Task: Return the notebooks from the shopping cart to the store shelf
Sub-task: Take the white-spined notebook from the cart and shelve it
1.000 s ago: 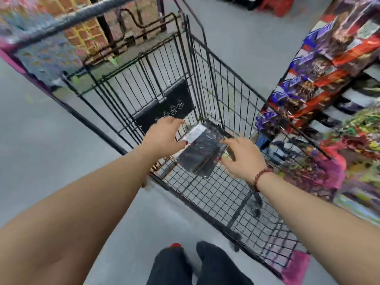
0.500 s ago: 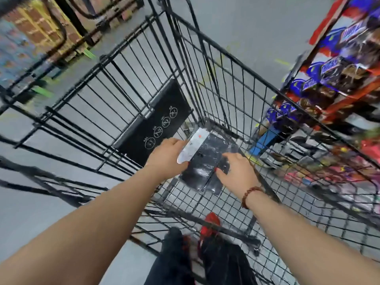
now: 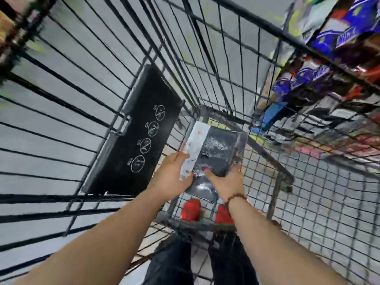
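Notebooks (image 3: 216, 153), frame centre, low in cart (image 3: 308, 202): left hand (image 3: 171, 177) and right hand (image 3: 226, 179) fingers clamp opposite edges. Risk: glossy wrap slips, stack splays.

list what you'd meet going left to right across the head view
black plastic seat flap with white round icons → left hand → plastic-wrapped black notebooks → black wire cart wall → store shelf of colourful packets
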Demonstrator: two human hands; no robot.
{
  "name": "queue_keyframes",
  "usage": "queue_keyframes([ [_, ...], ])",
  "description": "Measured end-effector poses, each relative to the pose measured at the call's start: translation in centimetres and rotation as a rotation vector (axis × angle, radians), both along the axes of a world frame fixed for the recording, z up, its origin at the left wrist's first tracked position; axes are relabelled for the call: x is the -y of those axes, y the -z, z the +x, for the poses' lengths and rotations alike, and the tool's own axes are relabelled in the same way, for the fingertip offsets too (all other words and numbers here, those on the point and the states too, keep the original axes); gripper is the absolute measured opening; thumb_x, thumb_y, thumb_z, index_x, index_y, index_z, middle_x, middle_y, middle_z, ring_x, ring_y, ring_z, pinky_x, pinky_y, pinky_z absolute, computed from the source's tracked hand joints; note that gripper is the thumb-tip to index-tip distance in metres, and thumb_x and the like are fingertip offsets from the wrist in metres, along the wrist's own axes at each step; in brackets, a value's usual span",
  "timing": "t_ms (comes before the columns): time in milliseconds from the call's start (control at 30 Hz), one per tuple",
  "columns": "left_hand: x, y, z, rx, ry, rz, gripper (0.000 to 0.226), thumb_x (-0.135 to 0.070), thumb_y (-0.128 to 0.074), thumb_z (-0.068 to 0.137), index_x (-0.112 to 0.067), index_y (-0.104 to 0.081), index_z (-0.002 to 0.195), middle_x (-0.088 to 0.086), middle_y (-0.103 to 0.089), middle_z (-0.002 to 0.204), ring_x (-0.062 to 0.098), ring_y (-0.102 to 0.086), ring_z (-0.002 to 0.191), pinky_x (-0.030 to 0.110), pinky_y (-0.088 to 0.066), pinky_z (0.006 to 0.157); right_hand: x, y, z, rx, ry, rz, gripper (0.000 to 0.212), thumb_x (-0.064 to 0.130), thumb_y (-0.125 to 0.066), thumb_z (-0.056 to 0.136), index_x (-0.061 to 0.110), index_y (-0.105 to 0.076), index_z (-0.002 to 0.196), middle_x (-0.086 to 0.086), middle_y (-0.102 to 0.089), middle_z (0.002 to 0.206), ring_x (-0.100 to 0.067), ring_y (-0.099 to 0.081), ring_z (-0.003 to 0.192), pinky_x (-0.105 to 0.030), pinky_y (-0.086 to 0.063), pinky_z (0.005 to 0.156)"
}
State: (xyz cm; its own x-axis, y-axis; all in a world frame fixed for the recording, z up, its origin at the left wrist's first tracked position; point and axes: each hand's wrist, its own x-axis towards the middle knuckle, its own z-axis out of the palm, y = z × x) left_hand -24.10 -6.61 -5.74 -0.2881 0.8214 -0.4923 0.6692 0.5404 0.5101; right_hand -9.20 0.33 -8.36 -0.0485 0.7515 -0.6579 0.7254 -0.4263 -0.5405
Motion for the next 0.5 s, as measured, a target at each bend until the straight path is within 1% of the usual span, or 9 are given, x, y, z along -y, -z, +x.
queue_keyframes([
  [67,0.1,0.8,-0.3,0.015,0.006,0.022,0.059,-0.028,-0.06,0.087,-0.022,-0.037,0.141,-0.002,-0.036,0.142,0.015,-0.034,0.131,0.021,-0.029,0.099,0.2,1.1,-0.8,0.062,0.031,-0.018,0.092,0.059,-0.075,0.064,0.004,-0.04,0.129,-0.014,-0.058,0.124,-0.031,-0.058,0.11,-0.037,-0.051,0.085],
  [100,0.1,1.2,-0.5,0.019,0.013,0.033,0.059,-0.027,-0.06,0.086,-0.021,-0.038,0.14,-0.002,-0.037,0.14,0.015,-0.036,0.129,0.021,-0.03,0.099,0.2,1.4,-1.0,0.078,0.045,-0.018,0.096,0.061,-0.074,0.062,0.004,-0.039,0.132,-0.014,-0.056,0.127,-0.032,-0.057,0.112,-0.037,-0.05,0.087],
  [133,0.1,1.7,-0.7,0.026,0.009,0.04,0.059,-0.027,-0.061,0.085,-0.021,-0.039,0.14,-0.003,-0.038,0.138,0.014,-0.038,0.127,0.021,-0.031,0.098,0.2,1.8,-1.1,0.075,0.059,-0.02,0.095,0.061,-0.075,0.062,0.005,-0.04,0.131,-0.012,-0.057,0.128,-0.031,-0.058,0.112,-0.035,-0.05,0.085],
  [200,0.2,2.5,-0.9,0.066,-0.039,0.063,0.059,-0.024,-0.063,0.084,-0.021,-0.041,0.139,-0.004,-0.04,0.137,0.01,-0.041,0.122,0.017,-0.029,0.098,-0.1,2.2,-0.7,0.024,0.066,-0.019,0.072,0.051,-0.077,0.068,0.008,-0.047,0.118,-0.008,-0.062,0.115,-0.027,-0.06,0.103,-0.026,-0.044,0.076],
  [267,0.2,3.0,-0.8,0.087,-0.083,0.096,0.058,-0.023,-0.066,0.085,-0.019,-0.043,0.138,-0.004,-0.042,0.136,0.007,-0.04,0.122,0.013,-0.024,0.099,-0.5,2.5,0.2,-0.032,0.065,0.001,0.047,0.038,-0.078,0.072,0.015,-0.049,0.101,-0.003,-0.06,0.099,-0.021,-0.058,0.089,-0.023,-0.04,0.072],
  [333,0.2,3.4,-0.6,0.108,-0.13,0.132,0.056,-0.021,-0.067,0.085,-0.016,-0.046,0.136,-0.004,-0.044,0.133,0.007,-0.039,0.122,0.011,-0.021,0.1,-0.6,3.2,1.4,-0.097,0.103,0.019,0.042,0.031,-0.079,0.072,0.017,-0.049,0.097,0.001,-0.061,0.096,-0.019,-0.06,0.088,-0.026,-0.047,0.075],
  [400,0.4,3.8,-0.3,0.144,-0.194,0.137,0.053,-0.023,-0.068,0.084,-0.015,-0.049,0.133,-0.006,-0.046,0.13,0.005,-0.04,0.119,0.013,-0.024,0.101,-0.4,3.7,2.8,-0.138,0.165,0.0,0.041,0.026,-0.08,0.072,0.015,-0.051,0.099,-0.002,-0.066,0.096,-0.022,-0.064,0.088,-0.031,-0.052,0.077],
  [467,0.6,4.4,-0.1,0.209,-0.256,0.132,0.05,-0.03,-0.067,0.084,-0.019,-0.052,0.131,-0.007,-0.051,0.131,0.007,-0.046,0.119,0.024,-0.034,0.105,-0.1,3.6,4.2,-0.215,0.247,-0.037,0.033,0.021,-0.077,0.075,0.017,-0.053,0.097,-0.006,-0.069,0.098,-0.023,-0.066,0.086,-0.036,-0.055,0.077],
  [500,0.8,4.6,0.2,0.25,-0.3,0.128,0.05,-0.032,-0.067,0.084,-0.02,-0.052,0.131,-0.007,-0.053,0.13,0.008,-0.048,0.118,0.03,-0.038,0.105,0.0,3.4,4.9,-0.27,0.293,-0.06,0.031,0.018,-0.075,0.077,0.018,-0.054,0.099,-0.007,-0.069,0.099,-0.023,-0.067,0.087,-0.039,-0.055,0.081],
])
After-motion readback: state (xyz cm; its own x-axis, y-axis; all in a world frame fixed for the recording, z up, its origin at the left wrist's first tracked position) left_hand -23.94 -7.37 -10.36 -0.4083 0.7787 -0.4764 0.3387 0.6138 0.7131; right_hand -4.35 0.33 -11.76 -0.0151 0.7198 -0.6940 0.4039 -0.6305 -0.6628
